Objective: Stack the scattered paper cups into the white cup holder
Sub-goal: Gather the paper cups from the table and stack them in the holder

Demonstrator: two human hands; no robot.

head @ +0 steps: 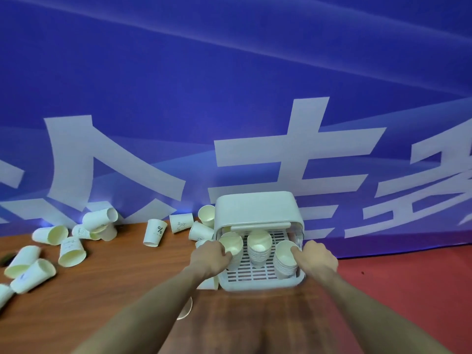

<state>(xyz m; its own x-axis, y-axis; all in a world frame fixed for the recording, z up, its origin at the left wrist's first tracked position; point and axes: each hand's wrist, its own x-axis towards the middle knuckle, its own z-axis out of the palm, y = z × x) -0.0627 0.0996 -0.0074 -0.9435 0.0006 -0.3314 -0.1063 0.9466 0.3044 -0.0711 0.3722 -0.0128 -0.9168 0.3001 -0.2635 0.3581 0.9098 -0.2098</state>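
The white cup holder (258,283) stands on the brown table with its lid raised, and three stacks of paper cups sit on its slotted tray. My left hand (210,256) grips the rim of the left stack (233,247). My right hand (316,258) grips the rim of the right stack (285,254), thumb inside the top cup. The middle stack (258,247) stands untouched between them. Several loose paper cups (71,251) lie scattered over the left part of the table, most on their sides; one with a percent mark (154,232) stands upside down.
A blue banner with large white characters (255,123) rises directly behind the table. More loose cups (201,229) crowd the holder's left side. The brown table (115,290) ends on the right near the holder, with red floor (408,277) beyond.
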